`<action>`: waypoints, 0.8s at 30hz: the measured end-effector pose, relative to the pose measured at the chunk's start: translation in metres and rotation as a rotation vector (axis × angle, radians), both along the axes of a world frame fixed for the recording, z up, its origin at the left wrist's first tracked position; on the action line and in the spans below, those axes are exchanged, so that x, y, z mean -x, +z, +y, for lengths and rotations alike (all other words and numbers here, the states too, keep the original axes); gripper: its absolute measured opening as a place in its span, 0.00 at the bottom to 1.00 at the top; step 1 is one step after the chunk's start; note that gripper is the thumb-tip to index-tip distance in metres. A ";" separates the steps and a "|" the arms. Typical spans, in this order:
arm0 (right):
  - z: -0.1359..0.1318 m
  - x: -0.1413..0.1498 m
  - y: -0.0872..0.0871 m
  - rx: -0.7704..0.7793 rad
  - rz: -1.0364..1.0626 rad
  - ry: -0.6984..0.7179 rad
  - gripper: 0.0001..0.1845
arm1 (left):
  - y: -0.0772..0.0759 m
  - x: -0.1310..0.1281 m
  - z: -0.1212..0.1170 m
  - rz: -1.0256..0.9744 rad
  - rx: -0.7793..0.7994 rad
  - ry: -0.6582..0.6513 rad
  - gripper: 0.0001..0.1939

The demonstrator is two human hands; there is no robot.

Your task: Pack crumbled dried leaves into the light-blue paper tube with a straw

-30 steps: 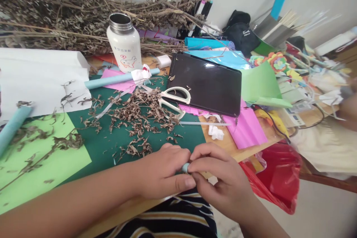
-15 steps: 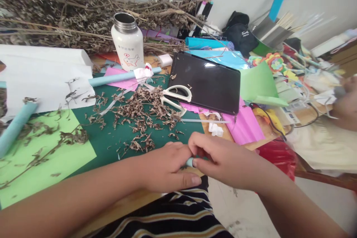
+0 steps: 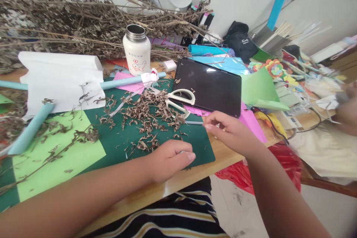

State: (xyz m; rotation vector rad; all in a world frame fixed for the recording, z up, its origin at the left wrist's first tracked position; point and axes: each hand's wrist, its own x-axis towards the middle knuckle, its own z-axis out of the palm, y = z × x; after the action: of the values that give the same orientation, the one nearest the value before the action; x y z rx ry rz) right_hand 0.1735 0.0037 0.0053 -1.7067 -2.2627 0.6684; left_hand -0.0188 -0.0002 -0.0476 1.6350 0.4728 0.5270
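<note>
Blue peeks out of our left hand (image 3: 170,160), which is curled up around a small blue piece (image 3: 182,152), low over the front of the green mat (image 3: 201,148). Most of that piece is hidden by our fingers. Our right hand (image 3: 227,130) has bent fingers, with the tips at a thin pale stick (image 3: 193,122); we cannot tell if they pinch it. Dry leaves (image 3: 145,109) lie in a messy heap on the mat. White scissor handles (image 3: 181,97) stick out beside them, partly over the black tablet (image 3: 210,83). We see an open white bottle (image 3: 137,54) standing behind the heap.
</note>
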 end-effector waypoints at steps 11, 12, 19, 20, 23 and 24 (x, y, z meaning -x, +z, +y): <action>0.020 -0.019 -0.044 -0.330 -0.310 -0.045 0.06 | 0.007 0.002 0.007 0.124 -0.184 -0.139 0.17; 0.022 -0.023 -0.039 -0.332 -0.281 -0.054 0.06 | 0.008 0.002 0.007 0.164 -0.199 -0.147 0.16; 0.009 -0.001 0.012 -0.574 0.961 -0.268 0.03 | 0.009 0.000 0.012 0.288 -0.106 -0.180 0.07; 0.003 0.010 0.020 -0.517 1.054 -0.280 0.04 | 0.009 0.000 0.013 0.280 -0.071 -0.184 0.07; -0.013 0.040 0.039 -0.339 1.098 -0.181 0.16 | 0.007 0.001 0.015 0.258 -0.003 -0.201 0.06; -0.016 0.048 0.043 -0.316 1.071 -0.121 0.19 | 0.006 0.001 0.015 0.247 0.005 -0.207 0.06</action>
State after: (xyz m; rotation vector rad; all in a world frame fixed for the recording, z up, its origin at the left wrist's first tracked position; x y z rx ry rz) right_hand 0.1252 -0.0121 0.0479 -0.9406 -1.3878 0.8531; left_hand -0.0195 0.0153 -0.0416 1.7293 0.4781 0.1695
